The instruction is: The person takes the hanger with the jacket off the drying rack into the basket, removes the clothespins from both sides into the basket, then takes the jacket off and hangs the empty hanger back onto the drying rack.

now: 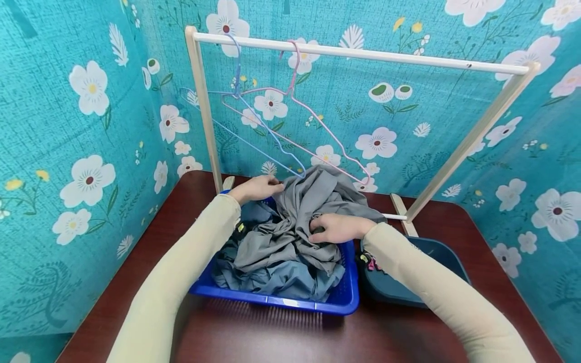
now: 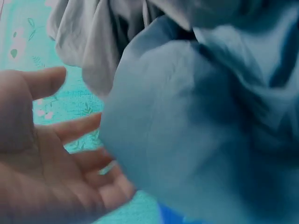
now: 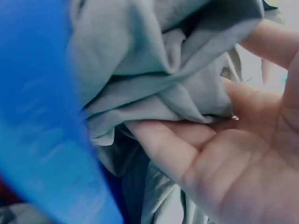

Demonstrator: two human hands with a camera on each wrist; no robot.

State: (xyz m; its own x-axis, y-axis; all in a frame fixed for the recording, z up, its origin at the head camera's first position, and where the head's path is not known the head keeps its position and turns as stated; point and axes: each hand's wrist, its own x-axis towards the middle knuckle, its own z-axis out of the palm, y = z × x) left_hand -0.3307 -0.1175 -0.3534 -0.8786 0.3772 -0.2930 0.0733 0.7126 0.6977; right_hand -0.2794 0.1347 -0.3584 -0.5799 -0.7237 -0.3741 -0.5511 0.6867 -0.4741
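Observation:
A blue plastic basket [image 1: 272, 300] holds a heap of crumpled clothes. On top lies a grey garment [image 1: 317, 194], its folds rising at the back beneath the hangers. Blue-grey cloth [image 1: 286, 277] spreads under it at the front. My left hand [image 1: 257, 188] is at the heap's back left, fingers extended beside the grey folds; in the left wrist view its thumb stands apart and its fingers touch the blue-grey cloth [image 2: 159, 112]. My right hand [image 1: 338, 228] reaches in from the right. In the right wrist view its fairly straight fingers slip under a grey fold [image 3: 154, 98].
A wooden rack with a white rail [image 1: 363, 53] spans the back. From it hang a blue hanger [image 1: 268, 128] and a pink hanger [image 1: 317, 118], low ends near the cloth. A dark basin [image 1: 440, 252] with small clips [image 1: 371, 263] stands right on the brown table [image 1: 254, 338].

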